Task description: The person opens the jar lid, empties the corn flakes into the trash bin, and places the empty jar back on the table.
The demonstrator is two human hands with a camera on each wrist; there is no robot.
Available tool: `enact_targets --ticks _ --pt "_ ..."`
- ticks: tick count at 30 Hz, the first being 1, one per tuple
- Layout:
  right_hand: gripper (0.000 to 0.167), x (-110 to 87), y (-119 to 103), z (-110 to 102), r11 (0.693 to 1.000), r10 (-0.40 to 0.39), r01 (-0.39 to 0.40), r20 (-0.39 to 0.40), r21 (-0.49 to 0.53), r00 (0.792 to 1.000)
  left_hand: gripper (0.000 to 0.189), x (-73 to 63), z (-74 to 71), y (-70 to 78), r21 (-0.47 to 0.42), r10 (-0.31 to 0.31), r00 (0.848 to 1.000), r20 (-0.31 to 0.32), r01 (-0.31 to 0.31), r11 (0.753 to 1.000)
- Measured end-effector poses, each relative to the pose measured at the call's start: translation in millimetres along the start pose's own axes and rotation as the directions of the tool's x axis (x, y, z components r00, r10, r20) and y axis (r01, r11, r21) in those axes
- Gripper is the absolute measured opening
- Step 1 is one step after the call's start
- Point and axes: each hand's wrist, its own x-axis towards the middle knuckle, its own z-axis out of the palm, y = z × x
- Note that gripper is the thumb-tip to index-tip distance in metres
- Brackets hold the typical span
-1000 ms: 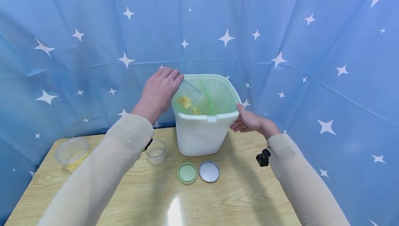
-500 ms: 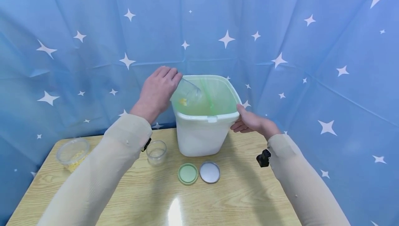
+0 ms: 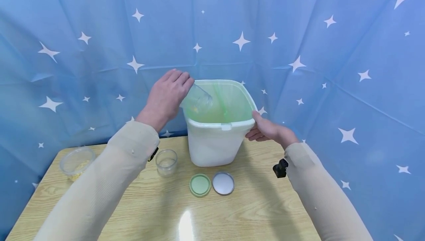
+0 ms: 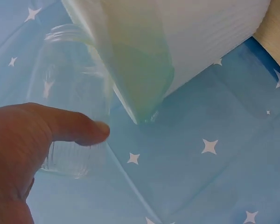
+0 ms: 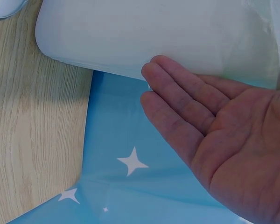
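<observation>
My left hand point(image 3: 169, 95) grips a clear plastic jar point(image 3: 200, 99), tipped over the rim with its mouth inside the white trash bin point(image 3: 214, 145). In the left wrist view, the thumb lies across the jar's side point(image 4: 74, 88); the jar looks nearly empty. A thin green trash bag point(image 3: 237, 100) lines the bin and folds over its rim. My right hand point(image 3: 265, 127) holds the bin's rim at the right corner, thumb at the top edge and fingers beneath. In the right wrist view, several fingers point(image 5: 177, 121) extend loosely beside the bin wall; the thumb is hidden.
On the wooden table point(image 3: 242, 215) before the bin lie a green lid point(image 3: 200, 185) and a white lid point(image 3: 223, 183). An uncovered clear jar point(image 3: 166, 159) stands left of the bin. Farther left is a clear tub point(image 3: 77, 161) with yellow pieces. A blue starry curtain point(image 3: 212, 19) hangs behind.
Yellow pieces have slid out of the tilted jar into the bin, leaving the jar almost empty. The left hand has shifted slightly up and left; the right hand stays put.
</observation>
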Motion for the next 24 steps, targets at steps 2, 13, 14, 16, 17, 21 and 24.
enact_targets --ticks 2,13,14,16,17,21,24 --pt "0.09 -0.3 -0.3 0.0 1.0 -0.003 0.003 -0.001 -0.001 1.0 0.058 0.2 -0.4 0.1 0.008 0.01 1.0 -0.004 -0.01 1.0" --pt "0.09 -0.6 -0.8 0.5 1.0 -0.004 0.004 -0.008 -0.004 1.0 0.058 -3.8 2.6 -1.5 -0.008 0.012 0.999 -0.033 -0.012 1.0" --pt "0.09 -0.9 -1.1 0.6 1.0 -0.004 0.004 -0.011 -0.006 1.0 0.058 -4.1 2.5 -1.5 -0.01 0.012 0.999 -0.033 -0.013 1.0" --pt "0.089 -1.3 -1.7 0.8 1.0 -0.003 0.003 -0.016 -0.009 1.0 0.059 -4.4 2.3 -1.7 -0.011 0.014 0.999 -0.029 -0.015 1.0" --pt "0.089 -1.5 -2.1 0.9 1.0 -0.002 0.002 -0.018 -0.009 1.0 0.06 -4.4 2.1 -1.9 -0.011 0.014 1.0 -0.023 -0.014 1.0" --pt "0.089 -1.4 -2.3 1.2 1.0 0.002 -0.002 -0.018 -0.005 1.0 0.063 -5.2 1.0 -3.2 -0.018 0.006 1.0 -0.003 -0.006 1.0" --pt "0.089 -1.3 -2.2 1.3 1.0 0.001 -0.001 -0.013 0.0 1.0 0.064 -7.0 0.7 -5.3 -0.027 -0.004 1.0 -0.011 0.004 1.0"
